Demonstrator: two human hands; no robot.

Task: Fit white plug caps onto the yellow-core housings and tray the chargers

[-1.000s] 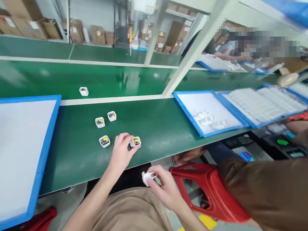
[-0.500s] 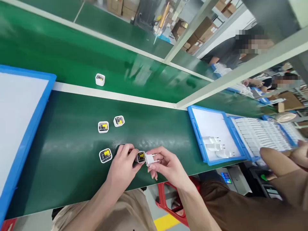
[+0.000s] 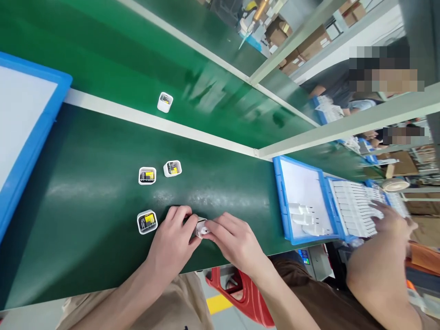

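Observation:
My left hand is closed around a white charger housing above the green bench. The fingers of my right hand pinch a white plug cap at the housing's open end. How far the cap sits in the housing cannot be made out, as fingers cover part of both. Left of my left hand stands an open charger housing with black and yellow parts inside. Farther back are a second housing and a third housing, also open.
Another charger housing stands beyond the pale rail. A blue-edged tray is at the left. On the right, a blue tray holds several plug pieces. A co-worker's arm reaches over another tray of white pieces.
My right hand has turned the plug cap, whose pins pointed right, and brought it onto the housing's open end. The co-worker's hand has moved over the white pieces. The camera view has tilted.

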